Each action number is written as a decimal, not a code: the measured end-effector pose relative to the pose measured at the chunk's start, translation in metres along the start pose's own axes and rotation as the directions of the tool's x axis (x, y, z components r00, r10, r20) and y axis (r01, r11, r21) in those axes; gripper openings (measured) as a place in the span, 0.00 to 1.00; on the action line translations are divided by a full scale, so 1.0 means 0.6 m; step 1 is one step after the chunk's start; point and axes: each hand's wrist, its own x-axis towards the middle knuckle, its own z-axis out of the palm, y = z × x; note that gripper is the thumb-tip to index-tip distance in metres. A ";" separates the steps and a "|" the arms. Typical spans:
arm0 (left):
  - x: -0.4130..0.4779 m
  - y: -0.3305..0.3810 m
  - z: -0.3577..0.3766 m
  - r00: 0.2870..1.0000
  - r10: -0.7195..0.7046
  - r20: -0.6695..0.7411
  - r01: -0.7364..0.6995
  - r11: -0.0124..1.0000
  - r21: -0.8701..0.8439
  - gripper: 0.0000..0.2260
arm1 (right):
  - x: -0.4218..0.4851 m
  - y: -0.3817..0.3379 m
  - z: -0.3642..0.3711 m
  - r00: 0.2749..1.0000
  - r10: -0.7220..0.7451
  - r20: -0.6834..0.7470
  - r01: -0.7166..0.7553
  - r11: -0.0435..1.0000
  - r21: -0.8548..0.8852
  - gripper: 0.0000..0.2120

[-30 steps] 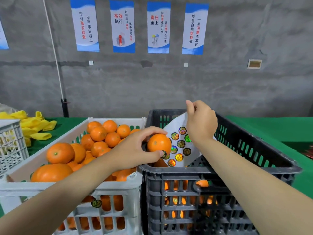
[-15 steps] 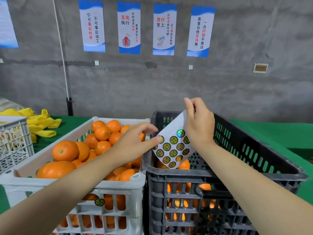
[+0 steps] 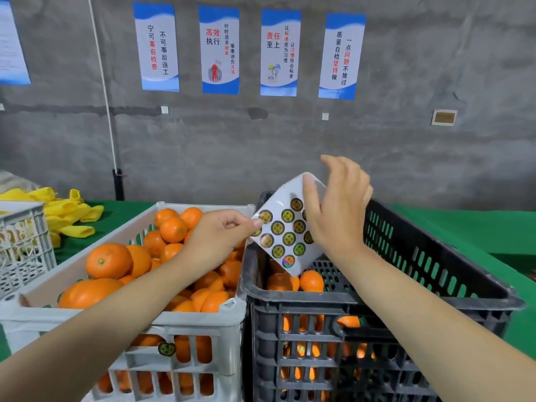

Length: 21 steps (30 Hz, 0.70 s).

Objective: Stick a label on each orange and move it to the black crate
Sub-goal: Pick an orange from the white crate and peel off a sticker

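Over black crate point(image 3: 421, 242): label sheet point(image 3: 282, 231) pinched btwn L grip point(image 3: 221, 239), R grip point(image 3: 337, 210).

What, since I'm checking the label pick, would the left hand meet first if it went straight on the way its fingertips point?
The label sheet: the left hand points right, fingertips seemingly touching the sheet's left edge. Beyond it is the right hand holding the sheet over the black crate.
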 end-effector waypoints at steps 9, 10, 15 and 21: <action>0.006 -0.017 -0.016 0.982 0.169 -0.087 -0.162 0.984 0.080 0.07 | -0.023 -0.032 0.018 0.813 -0.388 0.434 0.364 0.921 0.142 0.14; 0.005 -0.016 -0.015 0.981 0.181 -0.062 -0.176 0.981 0.081 0.07 | -0.023 -0.029 0.018 0.808 -0.400 0.432 0.378 0.915 0.139 0.14; -0.004 -0.008 -0.006 0.978 0.209 0.014 -0.209 0.968 0.136 0.10 | -0.023 -0.019 0.017 0.819 -0.412 0.399 0.392 0.910 0.136 0.14; -0.010 -0.013 -0.009 0.931 0.350 0.103 -0.353 0.794 0.495 0.10 | -0.024 -0.021 0.019 0.800 -0.383 0.462 0.330 0.924 0.193 0.13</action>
